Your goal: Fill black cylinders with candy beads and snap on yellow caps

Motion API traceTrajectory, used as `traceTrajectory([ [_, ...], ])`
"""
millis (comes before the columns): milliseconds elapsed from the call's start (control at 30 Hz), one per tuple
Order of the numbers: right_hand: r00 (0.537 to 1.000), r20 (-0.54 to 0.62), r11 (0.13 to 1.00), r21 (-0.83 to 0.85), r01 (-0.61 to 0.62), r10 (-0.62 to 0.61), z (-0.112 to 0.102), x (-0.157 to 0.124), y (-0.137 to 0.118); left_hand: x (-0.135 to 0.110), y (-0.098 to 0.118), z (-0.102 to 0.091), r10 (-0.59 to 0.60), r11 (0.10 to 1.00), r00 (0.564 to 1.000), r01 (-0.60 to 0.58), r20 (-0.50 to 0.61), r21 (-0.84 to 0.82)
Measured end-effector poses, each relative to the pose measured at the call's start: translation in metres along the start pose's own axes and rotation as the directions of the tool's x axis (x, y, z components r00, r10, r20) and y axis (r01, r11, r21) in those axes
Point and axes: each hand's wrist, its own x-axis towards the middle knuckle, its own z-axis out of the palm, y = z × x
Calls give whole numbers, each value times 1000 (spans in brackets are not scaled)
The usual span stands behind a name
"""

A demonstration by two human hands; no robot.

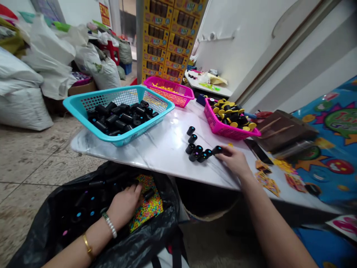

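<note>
Over the white marbled table, my right hand pinches a small black cylinder with a blue dot on its end. Just left of it, several similar black cylinders stand or lean in a loose group, most with blue dots and one with a purple dot. Lower left, my left hand reaches into a black plastic bag, its fingers bent and close together; what they grip, if anything, is hidden. Around that hand lie more black cylinders and many small coloured balls. One dark cylinder rests on the balls.
A blue basket of black cylinders stands on the table's left. Behind it is a pink basket with yellow pieces; another pink basket holds black-and-yellow pieces. Stacked yellow boxes rise behind. Small packets lie at right.
</note>
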Motion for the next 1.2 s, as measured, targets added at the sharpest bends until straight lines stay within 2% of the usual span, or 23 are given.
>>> traceTrajectory([
  [100,971,224,979,200,42,-87,11,19,-10,2,4,1,95,995,995,-94,12,-14],
  [167,967,241,965,260,24,-89,13,19,-17,3,6,2,173,985,985,-173,24,-18],
  [233,995,101,975,221,-2,-21,12,6,-22,3,9,3,208,978,977,-207,43,-19],
  [300,990,-135,988,151,-20,41,10,-21,-29,3,11,4,197,980,979,-195,56,-43],
  [367,926,-375,993,121,2,43,13,-59,-42,4,12,1,174,981,983,-167,64,-99],
  [400,889,-459,993,111,50,7,17,-79,-51,5,11,-1,164,978,984,-152,75,-139],
  [433,886,-463,992,94,87,-34,23,-100,-61,5,10,-4,154,973,984,-136,88,-187],
  [467,907,-410,991,51,127,-95,32,-119,-72,6,7,-7,155,959,982,-123,106,-257],
  [500,944,-269,979,29,204,-189,45,-136,-83,6,4,-11,161,946,979,-116,127,-302],
  [533,949,-35,949,40,313,-312,60,-149,-93,6,0,-15,172,934,974,-114,146,-339],
  [567,898,203,921,75,383,-390,78,-158,-102,6,-4,-18,190,920,968,-116,166,-375],
  [600,825,372,903,123,412,-426,97,-163,-109,5,-8,-21,212,900,959,-116,189,-419],
  [633,753,487,893,164,418,-442,117,-165,-114,3,-13,-23,233,866,949,-102,214,-489],
  [700,617,625,872,251,421,-478,153,-160,-117,-2,-21,-24,261,757,929,-28,262,-653],
  [767,559,666,862,291,414,-493,178,-150,-115,-8,-27,-23,239,667,929,54,282,-743],
  [800,535,680,854,291,430,-501,185,-145,-113,-12,-28,-21,201,671,942,69,270,-739],
  [867,467,726,816,225,532,-505,191,-135,-111,-20,-29,-19,107,766,969,62,222,-640],
  [967,338,833,654,38,756,-438,192,-125,-111,-29,-28,-18,7,939,975,69,220,-336],
  [1033,252,884,544,3,839,-394,192,-124,-115,-33,-28,-19,-22,978,964,76,263,-197],
  [1067,197,901,518,34,855,-386,194,-124,-118,-34,-28,-19,-26,981,961,78,276,-175],
  [1133,95,917,536,141,832,-388,196,-126,-123,-33,-29,-20,-18,978,960,74,280,-193],
  [1167,67,918,579,188,794,-390,196,-126,-125,-32,-30,-20,-10,975,960,72,279,-210],
  [1200,62,918,637,222,738,-393,194,-125,-126,-31,-31,-20,-3,973,961,67,275,-223],
])
